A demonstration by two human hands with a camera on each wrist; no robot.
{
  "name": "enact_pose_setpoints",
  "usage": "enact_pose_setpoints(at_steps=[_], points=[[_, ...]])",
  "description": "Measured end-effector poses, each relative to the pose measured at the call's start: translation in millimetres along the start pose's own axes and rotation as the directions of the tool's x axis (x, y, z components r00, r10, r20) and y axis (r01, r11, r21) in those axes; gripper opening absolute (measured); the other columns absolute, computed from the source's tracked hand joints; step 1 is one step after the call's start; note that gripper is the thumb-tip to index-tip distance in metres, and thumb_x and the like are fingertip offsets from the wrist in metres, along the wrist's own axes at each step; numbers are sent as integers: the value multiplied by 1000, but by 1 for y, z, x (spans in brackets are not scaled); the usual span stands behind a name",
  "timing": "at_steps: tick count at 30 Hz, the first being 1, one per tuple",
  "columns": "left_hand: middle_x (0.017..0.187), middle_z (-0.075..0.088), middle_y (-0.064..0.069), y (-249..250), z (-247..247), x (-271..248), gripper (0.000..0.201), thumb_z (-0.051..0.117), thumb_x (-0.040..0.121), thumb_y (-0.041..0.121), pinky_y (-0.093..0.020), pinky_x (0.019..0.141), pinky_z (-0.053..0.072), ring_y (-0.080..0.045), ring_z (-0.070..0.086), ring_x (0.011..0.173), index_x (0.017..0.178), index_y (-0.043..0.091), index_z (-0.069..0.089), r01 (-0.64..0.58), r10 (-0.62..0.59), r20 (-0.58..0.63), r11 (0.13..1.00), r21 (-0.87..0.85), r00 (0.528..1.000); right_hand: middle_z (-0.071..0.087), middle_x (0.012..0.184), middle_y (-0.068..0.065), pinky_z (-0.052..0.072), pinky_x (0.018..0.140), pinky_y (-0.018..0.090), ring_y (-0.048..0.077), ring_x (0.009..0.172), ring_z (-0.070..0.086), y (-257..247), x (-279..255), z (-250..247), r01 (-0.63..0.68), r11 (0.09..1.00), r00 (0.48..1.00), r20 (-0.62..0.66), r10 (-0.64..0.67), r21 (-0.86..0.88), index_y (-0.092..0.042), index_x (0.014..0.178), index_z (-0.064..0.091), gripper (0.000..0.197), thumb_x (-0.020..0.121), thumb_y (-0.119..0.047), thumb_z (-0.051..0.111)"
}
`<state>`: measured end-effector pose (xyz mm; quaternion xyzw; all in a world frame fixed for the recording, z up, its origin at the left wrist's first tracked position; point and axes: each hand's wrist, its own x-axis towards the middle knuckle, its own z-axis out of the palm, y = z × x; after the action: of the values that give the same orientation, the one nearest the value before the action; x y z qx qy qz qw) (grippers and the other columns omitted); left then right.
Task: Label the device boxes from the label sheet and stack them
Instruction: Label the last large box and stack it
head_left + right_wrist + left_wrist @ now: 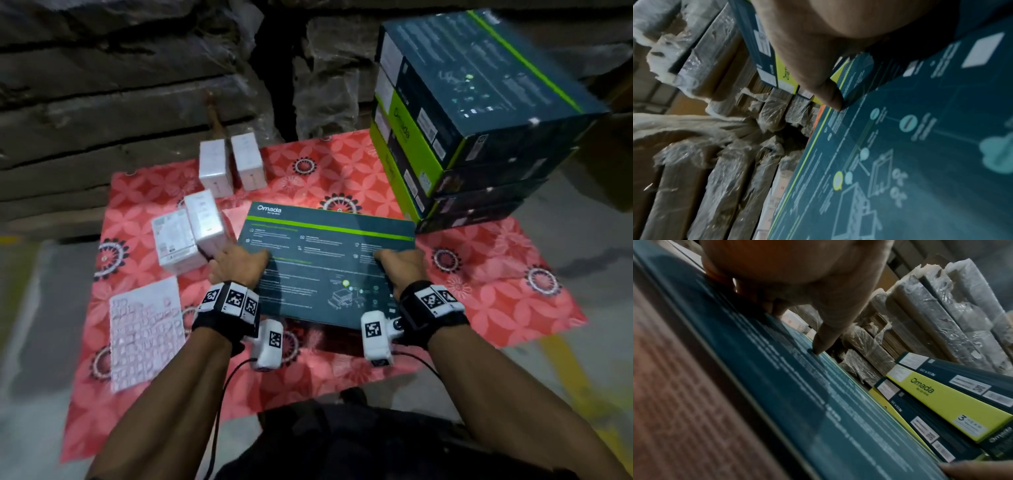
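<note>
A flat dark teal Omada device box with a green stripe lies over the red patterned cloth. My left hand grips its left edge, thumb pressed on the printed top. My right hand grips its right edge, thumb on the top face. At the back right stands a stack of several like boxes, also seen from the left wrist. The white label sheet lies on the cloth at front left.
Several small white boxes stand on the cloth to the left, two more farther back. Plastic-wrapped cardboard bundles wall off the far side. Grey floor surrounds the cloth.
</note>
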<state>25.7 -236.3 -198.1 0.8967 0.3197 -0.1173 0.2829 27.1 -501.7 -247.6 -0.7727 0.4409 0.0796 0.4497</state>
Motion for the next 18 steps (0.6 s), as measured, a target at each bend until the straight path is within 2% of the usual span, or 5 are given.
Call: enact_pose_setpoints(at_steps=[4,8,9,14,18], points=[[134,50,-24,-24,-6,-17,92,62,69,63,-45,100,42,-42,47,122,133,-1,44,118,-123,-64,990,-83,990,54,132,15,48,101,45,37,120,55,-31,2,3,142,983,980,153,-124,-114,-5,131,46,87,57,-45,70],[124,59,-24,-45,-4,-28,96,64,63,74,-46,94,47,-41,56,113,124,0,53,145,-159,-91,980,-138,983,71,105,17,59,71,46,30,80,69,-46,101,65,305,935,929,271,-250,-182,-8,109,63,93,29,-54,70],[121,61,-22,-48,-4,-34,97,62,59,77,-46,93,48,-41,58,109,121,4,54,151,-169,-104,976,-157,980,71,102,17,60,72,47,29,79,69,-56,108,74,334,919,914,309,-262,-210,-8,110,63,95,28,-55,72],[119,62,-24,-59,3,-53,72,65,79,62,-40,86,46,-41,59,109,117,2,57,168,-177,-71,979,-118,982,71,103,11,58,78,37,30,91,68,-113,56,54,497,813,824,459,-332,-304,-8,115,63,91,38,-54,72],[108,65,-22,-59,7,-63,62,61,86,56,-33,76,40,-37,61,105,111,0,59,162,-164,-87,986,-38,983,70,97,12,53,63,31,29,84,68,-139,38,45,552,760,786,519,-337,-343,-4,108,66,66,58,-43,81]])
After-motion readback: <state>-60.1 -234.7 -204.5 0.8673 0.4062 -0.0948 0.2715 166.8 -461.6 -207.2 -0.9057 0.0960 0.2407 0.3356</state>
